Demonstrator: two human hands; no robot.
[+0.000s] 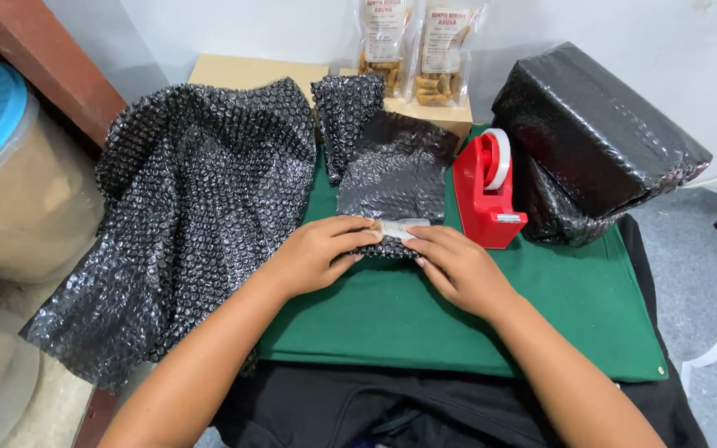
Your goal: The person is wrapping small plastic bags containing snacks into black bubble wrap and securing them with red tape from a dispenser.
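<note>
Black cloth, nearest me: dark folded fabric (358,411) lies at the bottom edge, under my forearms.
Green mat: flat green cloth mat (458,323) spread over the counter; everything I work on sits on it.
Left hand: my left hand (317,253) lies palm down on the mat, fingertips pressing the near edge of the small parcel; the grip is flat and pressing, not closed around anything.
Right hand: my right hand (458,265) mirrors it from the other side, fingertips on the strip of tape; again a flat press, nothing clasped.
Parcel: small flat parcel wrapped in black bubble wrap (396,178) rests on the green mat between and just beyond both hands, touching both.
Tape strip: short pale strip of tape (400,227) lies across the parcel's near edge, between my fingertips.
Dispenser: red plastic tape dispenser with a white roll (485,195) stands just right of the parcel.
Loose wrap: large crumpled sheet of black bubble wrap (184,216) drapes off the left side of the mat.
Big package: large box-shaped bundle in black bubble wrap (595,133) sits tilted at the far right.
Far back: tan cardboard box (251,70) and two clear snack pouches (412,50) against the wall.
Far left: clear tub with a blue lid (2,166).
</note>
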